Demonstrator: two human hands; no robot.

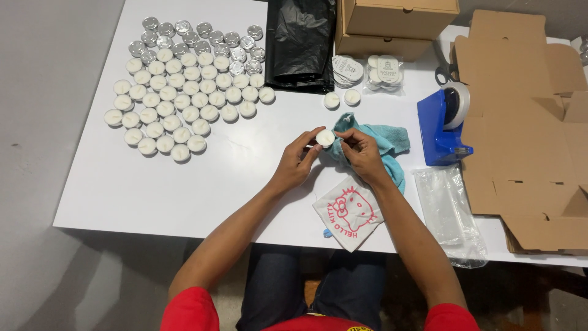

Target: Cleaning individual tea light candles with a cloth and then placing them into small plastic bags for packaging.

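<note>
Both hands pinch one tealight over the table's middle.
Left hand (296, 160) and right hand (361, 153) grip the tealight (325, 138) beside a blue cloth (386, 142); bare white table (202, 190) lies left, toward the near edge.

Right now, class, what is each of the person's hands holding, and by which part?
Both hands share one white tealight candle: the left hand pinches its left rim, and the right hand steadies its right rim while pressing a blue cloth.
</note>
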